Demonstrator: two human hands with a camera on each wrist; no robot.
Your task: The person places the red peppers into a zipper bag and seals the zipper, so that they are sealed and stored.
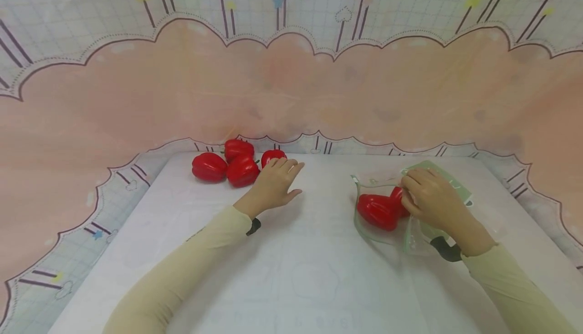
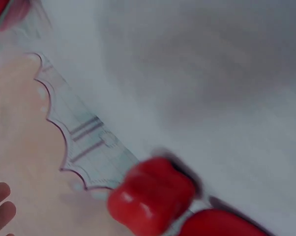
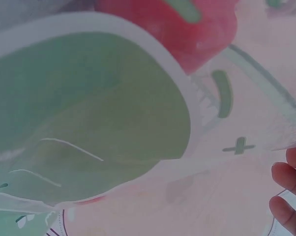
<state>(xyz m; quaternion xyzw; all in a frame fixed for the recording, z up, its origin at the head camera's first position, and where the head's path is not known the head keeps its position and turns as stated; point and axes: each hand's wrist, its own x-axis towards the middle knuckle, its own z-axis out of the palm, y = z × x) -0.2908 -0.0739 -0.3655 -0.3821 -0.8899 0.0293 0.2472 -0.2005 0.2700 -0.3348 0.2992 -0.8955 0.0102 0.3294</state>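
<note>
My right hand (image 1: 432, 197) pinches the edge of a clear plastic bag (image 1: 384, 239) with green print. Inside it lie red bell peppers (image 1: 379, 211); one is partly behind the fingers. Close up in the right wrist view, the bag's green panel (image 3: 113, 103) covers much of the scene, with fingertips (image 3: 288, 177) at the right edge. My left hand (image 1: 275, 182) hovers with spread fingers just in front of a red bell pepper (image 1: 272, 156), holding nothing. That hand partly hides the pepper in the head view. Its blocky red body (image 2: 150, 196) shows in the left wrist view.
Left of my left hand, several red bell peppers (image 1: 209, 167) sit in a cluster at the back of the white table (image 1: 296, 273). A patterned cloth backdrop (image 1: 291, 91) rises behind the table. White tabletop lies between the peppers and the bag.
</note>
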